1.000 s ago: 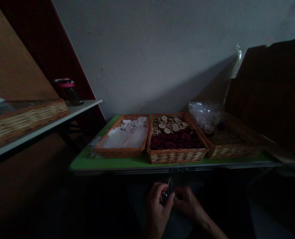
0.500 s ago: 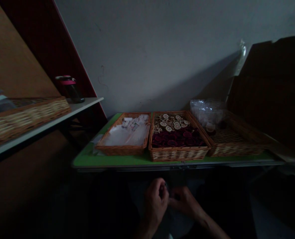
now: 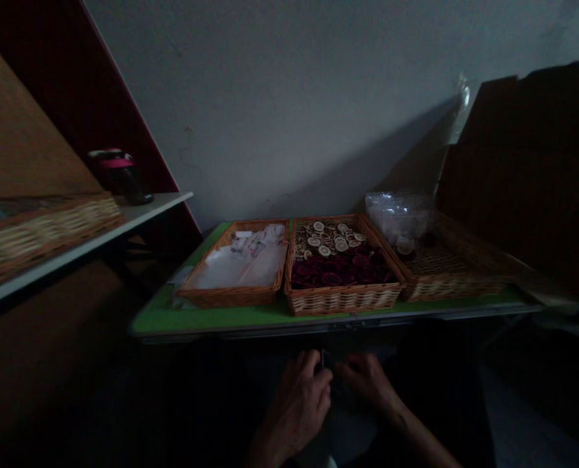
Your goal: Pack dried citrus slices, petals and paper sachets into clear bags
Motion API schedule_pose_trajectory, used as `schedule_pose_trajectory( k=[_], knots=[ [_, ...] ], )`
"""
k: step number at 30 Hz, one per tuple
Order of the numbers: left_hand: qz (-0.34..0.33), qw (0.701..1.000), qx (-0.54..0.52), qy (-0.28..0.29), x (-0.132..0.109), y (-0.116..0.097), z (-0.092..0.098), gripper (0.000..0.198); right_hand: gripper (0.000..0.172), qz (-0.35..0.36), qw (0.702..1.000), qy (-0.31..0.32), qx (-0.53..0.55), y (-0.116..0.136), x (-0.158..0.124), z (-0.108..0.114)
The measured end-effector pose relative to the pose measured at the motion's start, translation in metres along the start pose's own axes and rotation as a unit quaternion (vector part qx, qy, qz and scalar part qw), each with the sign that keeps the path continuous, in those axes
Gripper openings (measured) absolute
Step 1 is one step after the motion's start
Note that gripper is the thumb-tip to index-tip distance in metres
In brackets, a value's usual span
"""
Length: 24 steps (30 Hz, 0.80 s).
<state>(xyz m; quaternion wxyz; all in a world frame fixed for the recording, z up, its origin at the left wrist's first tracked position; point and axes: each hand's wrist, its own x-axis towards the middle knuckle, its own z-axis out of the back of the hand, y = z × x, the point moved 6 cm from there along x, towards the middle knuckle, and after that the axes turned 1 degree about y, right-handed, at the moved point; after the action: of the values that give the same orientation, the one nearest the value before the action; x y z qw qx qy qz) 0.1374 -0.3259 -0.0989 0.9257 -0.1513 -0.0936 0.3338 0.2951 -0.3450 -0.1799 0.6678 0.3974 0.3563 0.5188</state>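
My left hand [image 3: 302,396] is closed in front of the table, at the lower middle, its fingers around something too dark to make out; a thin edge shows at its fingertips. Just to the right, my right hand [image 3: 367,380] is closed too, thumb and fingers pressed together, and what it holds is hidden in the dark. A small gap parts the two hands. Beyond them, a wicker basket [image 3: 343,300] on the green table [image 3: 221,318] holds pale dried slices [image 3: 341,244] at the back and dark red slices [image 3: 331,278] in front.
Left on the table, a basket [image 3: 231,298] holds white sheets and clear packets. On the right, another basket [image 3: 450,288] carries clear plastic bags [image 3: 399,214]. A shelf [image 3: 148,208] at the left bears a bottle [image 3: 126,179] and a basket [image 3: 50,227]. Cardboard [image 3: 528,162] stands at the right.
The view has shifted slightly, moving the table and baskets a little left. My left hand has turned so its back shows more. Both hands stay closed.
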Motion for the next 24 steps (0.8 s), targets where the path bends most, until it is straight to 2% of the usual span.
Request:
schedule_pose_trajectory(
  k=[3,8,10,12,13,15,18,22,24],
  knots=[
    [-0.022,0.999,0.013,0.035,-0.001,-0.003,-0.007,0.018,0.047,0.000,1.000,-0.011,-0.006,-0.005,0.004,0.005],
    [-0.014,0.999,-0.025,0.016,0.006,0.004,-0.003,0.011,0.045,0.013,0.998,-0.050,-0.034,-0.003,0.005,0.022],
    [-0.012,0.998,-0.057,0.008,0.008,0.008,0.004,0.013,0.036,0.063,0.995,-0.062,-0.038,0.010,0.000,0.031],
    [-0.009,0.997,-0.082,0.008,0.010,0.012,0.011,0.016,0.034,0.153,0.986,-0.058,-0.024,0.031,-0.010,0.038],
    [-0.008,0.996,-0.091,0.008,0.010,0.013,0.014,0.017,0.039,0.203,0.978,-0.040,-0.015,0.043,-0.016,0.040],
    [-0.009,0.994,-0.107,0.004,0.011,0.016,0.019,0.020,0.050,0.275,0.961,0.037,-0.006,0.061,-0.028,0.037],
    [-0.014,0.991,-0.133,-0.005,0.013,0.018,0.025,0.020,0.060,0.265,0.955,0.132,-0.029,0.067,-0.036,0.029],
    [-0.009,0.983,-0.186,0.005,0.017,0.025,0.021,0.017,0.052,0.244,0.962,0.109,-0.054,0.062,-0.034,0.025],
    [-0.015,0.966,-0.259,0.000,0.018,0.031,0.014,0.006,0.047,0.253,0.963,0.086,-0.046,0.061,-0.032,0.024]
  ],
)
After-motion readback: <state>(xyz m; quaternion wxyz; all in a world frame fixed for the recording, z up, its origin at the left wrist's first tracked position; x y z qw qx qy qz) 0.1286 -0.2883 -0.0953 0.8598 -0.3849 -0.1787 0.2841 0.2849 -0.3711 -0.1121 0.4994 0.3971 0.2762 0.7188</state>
